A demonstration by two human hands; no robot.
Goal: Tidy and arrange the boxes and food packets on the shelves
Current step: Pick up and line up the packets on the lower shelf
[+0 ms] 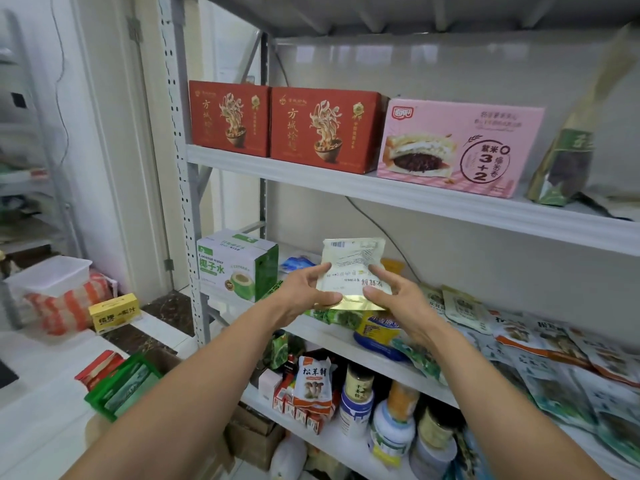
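Gold packet (351, 271) (one) held by both hands; two red boxes (277, 128) above.

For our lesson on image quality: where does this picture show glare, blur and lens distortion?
Head view: glare streaks the glossy back wall above the red boxes; the tall bag at the right edge is smeared; shelf edges bow from the wide lens; the held packet stays fairly sharp.

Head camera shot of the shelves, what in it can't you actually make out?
- Gold packet, head view: held upside down by the left hand and right hand; small print too fine to read.
- Tall green bag, top shelf: blurred, its top smeared near the right edge.
- Food packets, middle shelf: overlapping, cut off by the right edge.
- Jars, lower shelf: partly behind the right forearm.
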